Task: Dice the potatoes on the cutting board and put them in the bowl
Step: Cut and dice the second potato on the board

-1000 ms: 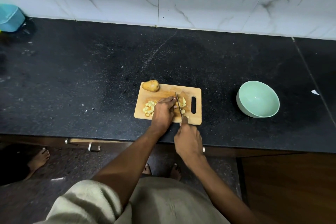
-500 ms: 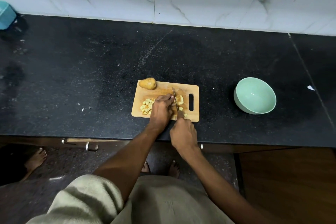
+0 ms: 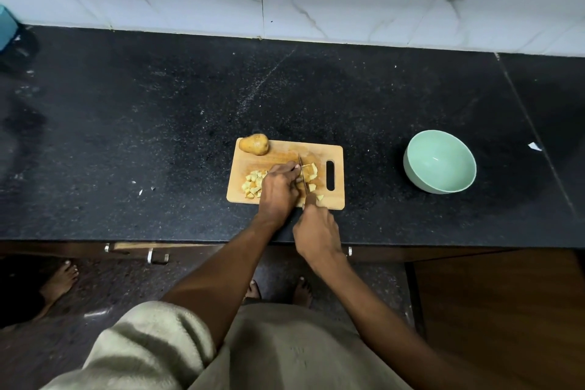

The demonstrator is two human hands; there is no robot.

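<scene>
Blade has crept a bit toward the left hand (image 3: pixel 278 187) since a second ago, not much else. Potato pieces (image 3: pixel 311 172) sit mid cutting board (image 3: pixel 275 159), left fingers curled pinning them, right hand (image 3: pixel 316 231) gripping the knife (image 3: pixel 303 176). Still dicing; next cut needs fingertips tucked. Whole potato (image 3: pixel 254 144) waits at the board's far-left corner, bowl (image 3: pixel 440 166) well apart on the right, open counter (image 3: pixel 158 123) between.

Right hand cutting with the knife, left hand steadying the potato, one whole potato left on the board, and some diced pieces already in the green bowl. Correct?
Not quite: the head view shows the bowl empty. The diced pieces lie on the board. The rest holds.
</scene>
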